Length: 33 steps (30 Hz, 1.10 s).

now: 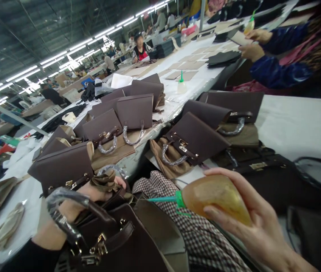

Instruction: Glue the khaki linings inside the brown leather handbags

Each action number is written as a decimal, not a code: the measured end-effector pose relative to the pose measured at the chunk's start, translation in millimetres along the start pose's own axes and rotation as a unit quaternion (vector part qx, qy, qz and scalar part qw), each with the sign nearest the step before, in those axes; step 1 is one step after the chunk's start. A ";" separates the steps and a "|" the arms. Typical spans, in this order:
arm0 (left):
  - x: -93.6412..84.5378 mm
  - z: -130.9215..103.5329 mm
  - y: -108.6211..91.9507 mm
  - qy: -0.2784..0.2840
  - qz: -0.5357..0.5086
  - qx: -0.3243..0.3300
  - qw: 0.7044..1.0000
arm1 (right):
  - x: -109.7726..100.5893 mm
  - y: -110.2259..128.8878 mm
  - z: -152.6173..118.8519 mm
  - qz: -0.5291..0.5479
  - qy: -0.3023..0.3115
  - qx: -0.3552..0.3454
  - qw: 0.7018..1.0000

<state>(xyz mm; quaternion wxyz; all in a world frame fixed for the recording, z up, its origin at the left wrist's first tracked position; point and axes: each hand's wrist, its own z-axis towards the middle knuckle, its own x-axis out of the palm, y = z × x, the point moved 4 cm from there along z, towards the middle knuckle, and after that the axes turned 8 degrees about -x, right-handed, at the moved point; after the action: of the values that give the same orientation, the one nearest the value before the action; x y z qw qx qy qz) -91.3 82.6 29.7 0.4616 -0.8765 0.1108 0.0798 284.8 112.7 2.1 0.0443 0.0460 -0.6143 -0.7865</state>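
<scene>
Looks like we're gluing: our right hand [258, 223] has its fingers wrapped round the bottle [214, 196], nozzle [160, 199] by the bag [133, 245] in front of us. Lining [103, 182] half hides our left hand [120, 183], can't tell its grip. Next probably calls for a steady squeeze.

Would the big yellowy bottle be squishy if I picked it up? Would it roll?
The bottle in the right hand looks like see-through plastic, so probably squishy. Its rounded sides might let it roll, and its skinny tip could bend.
</scene>
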 end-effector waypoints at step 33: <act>49.1 93.5 32.6 0.096 0.012 0.023 0.995 | -8.7 -88.9 37.5 -0.188 0.244 -0.120 0.944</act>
<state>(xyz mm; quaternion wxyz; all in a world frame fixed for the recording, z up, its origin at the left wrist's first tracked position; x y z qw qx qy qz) -56.3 136.0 -60.4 0.4683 -0.8677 0.1666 -0.0015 287.5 171.3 -75.0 0.0492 0.3453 -0.4661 -0.8131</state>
